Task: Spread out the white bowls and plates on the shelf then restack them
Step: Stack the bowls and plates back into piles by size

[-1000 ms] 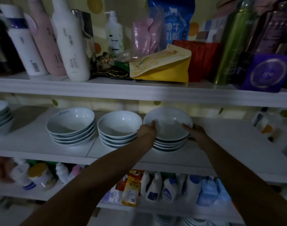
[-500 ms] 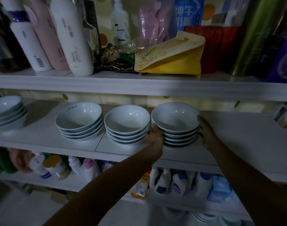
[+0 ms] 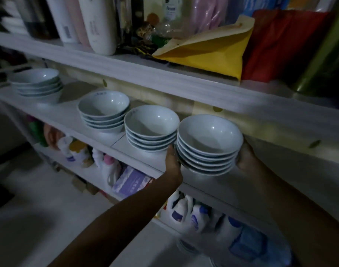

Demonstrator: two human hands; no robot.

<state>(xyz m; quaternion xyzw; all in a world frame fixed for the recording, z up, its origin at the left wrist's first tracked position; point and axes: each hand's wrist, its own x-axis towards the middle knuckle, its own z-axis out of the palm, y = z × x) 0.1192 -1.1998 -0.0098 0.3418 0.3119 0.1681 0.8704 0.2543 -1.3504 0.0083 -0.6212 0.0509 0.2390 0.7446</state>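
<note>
Several stacks of white bowls stand along the middle shelf (image 3: 145, 157). The rightmost stack (image 3: 208, 143) is held between both hands at the shelf's front edge. My left hand (image 3: 172, 160) grips its left side low down, and my right hand (image 3: 245, 158) grips its right side; the fingers are hidden behind the bowls. To the left stand a second stack (image 3: 151, 128), a third stack (image 3: 104, 110) and a far-left stack (image 3: 37, 83), all untouched.
The upper shelf (image 3: 164, 78) hangs close above the bowls, loaded with tall bottles (image 3: 99, 24), a yellow pouch (image 3: 209, 53) and a red bag (image 3: 276, 45). Detergent bottles (image 3: 186, 211) and a purple pack (image 3: 132, 180) fill the lower shelf. Another person's hand (image 3: 51, 134) shows at lower left.
Both hands slid from the top bowl's rim down to the sides of the right stack. The stack now sits nearer the shelf's front edge, and my view has swung right and tilted.
</note>
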